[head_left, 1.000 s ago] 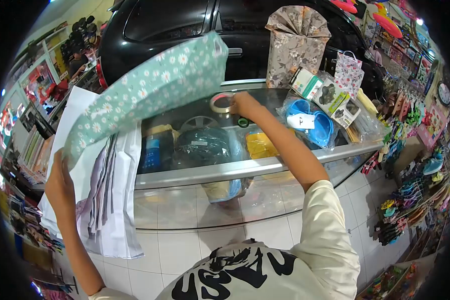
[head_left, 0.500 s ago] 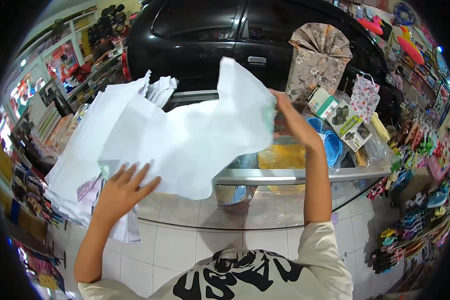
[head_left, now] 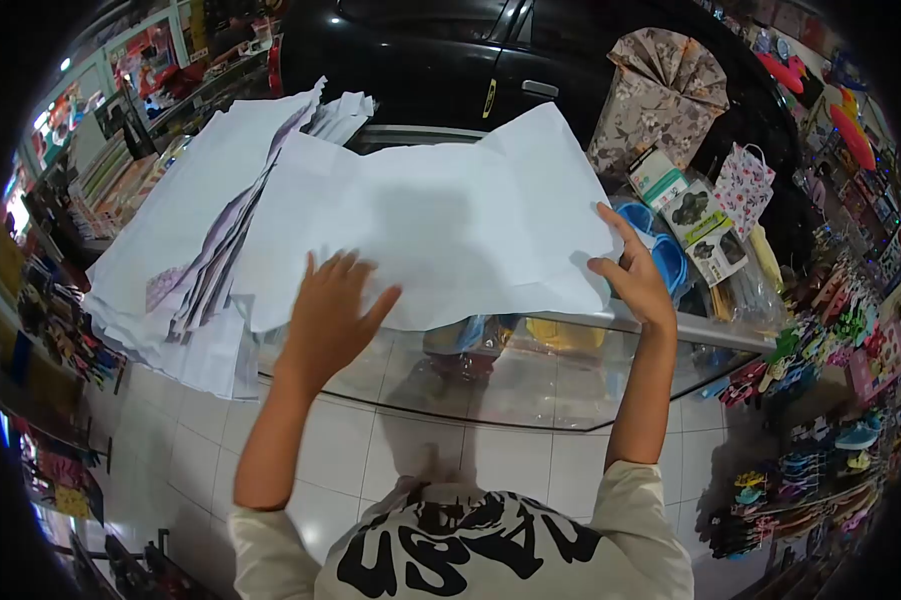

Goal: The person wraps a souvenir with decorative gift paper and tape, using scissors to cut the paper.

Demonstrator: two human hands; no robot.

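While the pale shirt [head_left: 450,575] fills the near edge, its big black letters curve too steeply to be read with certainty. Just beyond, the left hand [head_left: 332,315] is open, fingers spread and slightly blurred, over the near left part of a white sheet [head_left: 430,225]; whether it presses on the paper I cannot tell. The right hand [head_left: 638,285] is also open, thumb and forefinger apart, at the sheet's right edge, with no clear grip. The sheet lies across the surface [head_left: 715,333], its long axis running left to right, roughly along the near rim: it stretches ahead of the left hand and to the left of the right one. The left hand overlaps it more, while the right stands nearer its end. To the left, just beside it, a stack [head_left: 180,205] of paper slants away. Past the right hand are blue items [head_left: 673,265] and boxes [head_left: 688,215] with a green label and pictures, their print too small to make out. Farther back are a flowered bag [head_left: 744,190], a pleated parcel [head_left: 660,95] and a black car [head_left: 410,65], none with readable writing.
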